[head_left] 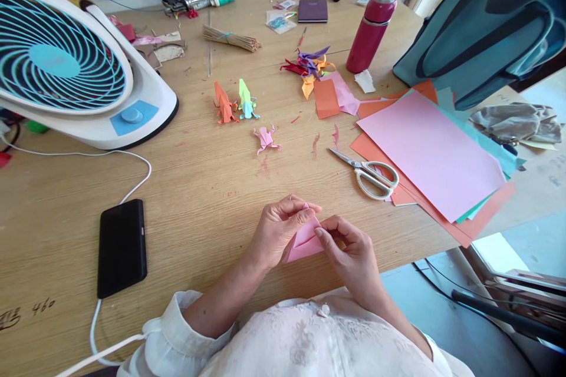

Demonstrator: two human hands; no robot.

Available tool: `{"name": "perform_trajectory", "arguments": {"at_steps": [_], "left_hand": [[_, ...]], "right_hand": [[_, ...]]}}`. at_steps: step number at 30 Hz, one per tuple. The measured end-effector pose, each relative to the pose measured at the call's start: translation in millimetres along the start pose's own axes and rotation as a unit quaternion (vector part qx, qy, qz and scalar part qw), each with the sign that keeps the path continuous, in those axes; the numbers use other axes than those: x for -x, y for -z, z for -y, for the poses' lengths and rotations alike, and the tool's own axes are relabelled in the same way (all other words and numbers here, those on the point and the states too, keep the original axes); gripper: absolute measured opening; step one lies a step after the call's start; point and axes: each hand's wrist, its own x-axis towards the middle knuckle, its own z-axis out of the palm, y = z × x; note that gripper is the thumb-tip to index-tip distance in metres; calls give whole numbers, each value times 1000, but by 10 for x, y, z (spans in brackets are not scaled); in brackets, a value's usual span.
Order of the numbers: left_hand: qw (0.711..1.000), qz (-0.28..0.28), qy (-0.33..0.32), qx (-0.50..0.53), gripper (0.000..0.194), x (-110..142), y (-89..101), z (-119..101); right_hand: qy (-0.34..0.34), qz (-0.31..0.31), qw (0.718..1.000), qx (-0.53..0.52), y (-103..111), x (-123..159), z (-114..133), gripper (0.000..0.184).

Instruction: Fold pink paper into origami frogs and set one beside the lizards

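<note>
Near the table's front edge, a folded piece of pink paper (305,245) is held between both hands. My left hand (280,227) pinches its upper left side with the thumb and fingers. On the right side, my right hand (349,244) grips the edge between thumb and forefinger. A crease or slit runs across the paper's face; part of it is hidden by the fingers. Beyond the hands lies a small pink origami frog (266,138). Behind it stand an orange folded figure (225,104) and a green and blue one (246,100).
Scissors (369,172) lie right of my hands, beside stacked coloured paper (435,153). Farther back are a red flask (370,35), a teal bag (481,35) and a pile of folded figures (309,65). At left stand a fan (150,94) and a charging phone (122,247).
</note>
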Motion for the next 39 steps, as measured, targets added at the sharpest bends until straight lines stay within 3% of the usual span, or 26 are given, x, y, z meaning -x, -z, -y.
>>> {"name": "perform_trajectory", "arguments": {"at_steps": [23,30,39], "left_hand": [[1000,21,-9,-21,12,28,-7,10],[1000,-19,-6,-11,17,19,-8,43],[1000,-11,1,3,24,-3,-19,32]], "right_hand": [[-1,-22,999,-48,-3,3,-11,21],[7,-40,999,-21,-13,-5,15,20],[35,-39,998,21,-27,-41,8,21]]}}
